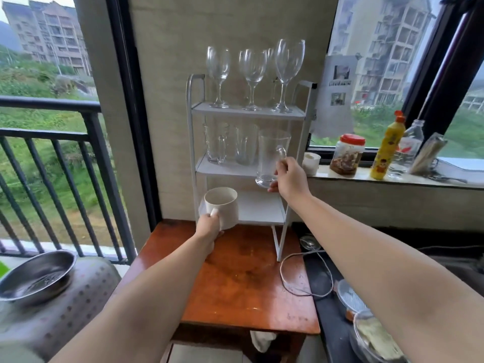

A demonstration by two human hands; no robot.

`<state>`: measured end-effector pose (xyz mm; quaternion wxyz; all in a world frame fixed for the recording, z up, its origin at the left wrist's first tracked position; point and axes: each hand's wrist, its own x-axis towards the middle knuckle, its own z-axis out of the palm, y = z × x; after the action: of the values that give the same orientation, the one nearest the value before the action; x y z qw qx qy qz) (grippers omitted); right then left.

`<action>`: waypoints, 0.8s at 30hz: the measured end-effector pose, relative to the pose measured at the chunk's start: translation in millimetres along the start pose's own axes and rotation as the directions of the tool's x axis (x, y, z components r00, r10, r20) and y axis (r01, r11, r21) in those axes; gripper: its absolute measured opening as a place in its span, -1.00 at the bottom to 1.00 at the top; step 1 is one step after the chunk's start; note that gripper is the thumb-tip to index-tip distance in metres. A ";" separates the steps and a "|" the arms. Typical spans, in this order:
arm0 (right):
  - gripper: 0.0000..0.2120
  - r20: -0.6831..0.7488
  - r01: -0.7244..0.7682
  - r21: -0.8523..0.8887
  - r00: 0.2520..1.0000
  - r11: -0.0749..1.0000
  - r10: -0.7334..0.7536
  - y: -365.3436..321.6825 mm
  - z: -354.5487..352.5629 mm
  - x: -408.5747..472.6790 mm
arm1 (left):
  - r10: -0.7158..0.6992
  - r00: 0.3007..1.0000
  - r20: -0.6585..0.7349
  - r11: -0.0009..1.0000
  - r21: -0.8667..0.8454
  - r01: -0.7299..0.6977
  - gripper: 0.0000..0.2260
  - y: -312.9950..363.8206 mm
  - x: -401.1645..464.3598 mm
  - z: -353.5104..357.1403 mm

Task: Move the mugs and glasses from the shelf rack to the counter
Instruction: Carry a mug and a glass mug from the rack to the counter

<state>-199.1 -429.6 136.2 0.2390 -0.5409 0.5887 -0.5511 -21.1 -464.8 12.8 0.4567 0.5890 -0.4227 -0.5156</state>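
- While both hands are loaded, the step in hand looks like carrying two pieces off the rack (282, 166) at once, so each must stay level and clear of the frame.
- At lower centre of the frame, the left hand (208, 226) grasps the white mug (222, 205) by its handle; the mug is tilted and sits just in front of the bottom shelf, above the wooden desk (246, 279).
- Right of centre, the right hand (289, 178) pinches the handle of a clear glass mug (271, 157), held upright in front of the middle shelf's right end, near the rack's right post.
- Two more clear glasses (230, 144) wait on the middle shelf, and wine glasses (252, 77) stand along the top shelf; a small white cup (311, 162) sits on the sill at right.
- To do this well, I would draw the glass mug straight back toward the body before swinging it sideways, since the post is close.
- A handle pinch lets a tall glass swing; a finger under its base would steady it.
- The white mug wants levelling before it goes down.
- The rack looks light and narrow; a knock could rock the wine glasses overhead, so slow, separate movements of each arm seem wise.
- A white cable (288, 281) loops over the desk's right side; set pieces down away from it.
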 end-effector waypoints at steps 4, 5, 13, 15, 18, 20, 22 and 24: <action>-0.85 0.004 -0.024 0.066 1.000 0.998 0.024 2.1 -11.4 -46.3 | 0.000 0.999 0.036 0.997 0.077 -0.003 -0.61 -14.2 -45.7 -5.9; -0.84 -0.001 -0.038 0.070 0.999 0.997 0.039 5.0 -14.9 -56.7 | -0.015 0.999 0.050 0.996 0.091 0.011 -0.62 -19.5 -55.4 -7.5; -0.79 -0.076 -0.253 0.032 0.964 0.967 0.255 66.2 -69.2 -148.3 | -0.144 0.978 0.152 0.971 0.211 0.110 -0.64 -67.2 -127.8 14.3; -0.75 -0.088 -0.303 0.013 0.949 0.953 0.303 82.5 -91.3 -170.4 | -0.154 0.970 0.186 0.969 0.220 0.112 -0.63 -75.4 -141.4 31.6; -0.74 -0.152 -0.388 0.002 0.911 0.922 0.384 104.4 -132.6 -205.8 | -0.183 0.952 0.244 0.960 0.252 0.120 -0.63 -86.7 -163.5 69.3; -0.74 -0.219 -0.435 -0.002 0.879 0.900 0.424 118.1 -172.1 -234.0 | -0.183 0.936 0.301 0.955 0.282 0.096 -0.67 -90.8 -189.4 103.5; -0.74 -0.266 -0.476 0.005 0.847 0.880 0.460 127.8 -212.8 -261.8 | -0.160 0.903 0.398 0.947 0.319 0.027 -0.75 -93.4 -215.7 140.0; -0.74 -0.336 -0.512 0.031 0.804 0.859 0.491 134.3 -261.7 -294.3 | -0.185 0.868 0.460 0.941 0.337 0.022 -0.68 -98.6 -247.9 184.2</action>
<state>-390.4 -88.4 -5.4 0.2568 -0.2722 0.7588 -0.5332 -228.9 -221.2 -37.7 0.2053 0.5292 -0.5692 -0.5949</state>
